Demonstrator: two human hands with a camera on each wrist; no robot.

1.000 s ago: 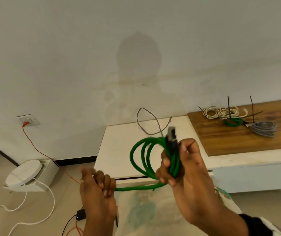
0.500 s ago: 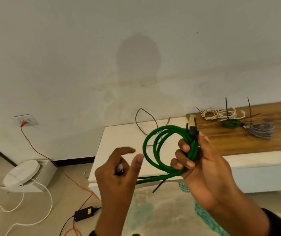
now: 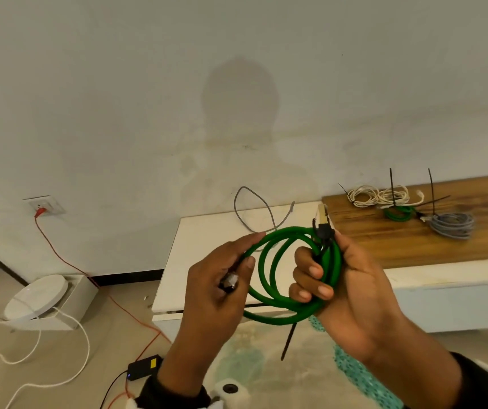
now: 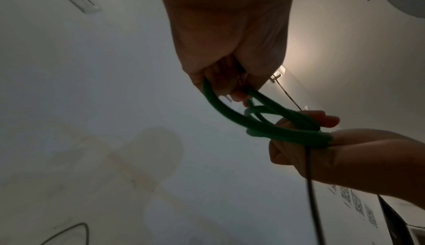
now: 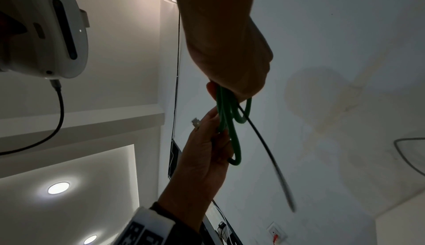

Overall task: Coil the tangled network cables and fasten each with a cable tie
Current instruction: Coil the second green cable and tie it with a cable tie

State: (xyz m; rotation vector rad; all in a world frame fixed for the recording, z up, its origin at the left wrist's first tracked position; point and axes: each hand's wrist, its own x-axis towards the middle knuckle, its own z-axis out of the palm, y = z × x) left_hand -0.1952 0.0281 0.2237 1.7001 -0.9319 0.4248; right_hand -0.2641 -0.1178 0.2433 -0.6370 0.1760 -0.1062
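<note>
Both hands bare, no rings or gloves. Left hand [image 3: 216,287]: black cuff [image 3: 174,392] at the wrist, with a white strap [image 5: 152,222] carrying black square-patterned markers. Right hand [image 3: 352,293]: black sleeve [image 3: 484,385] on the forearm, white fabric at its lower edge. Fingernails short, plain.

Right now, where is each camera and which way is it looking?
Head: on the person's head, looking forward and down at both hands, left hand and right hand, holding the green cable.
Left wrist: on the left wrist, looking up along the palm toward wall and ceiling; both hands show.
Right wrist: on the right wrist, looking up along the hand; the left forearm shows.
All three share the green cable.
</note>
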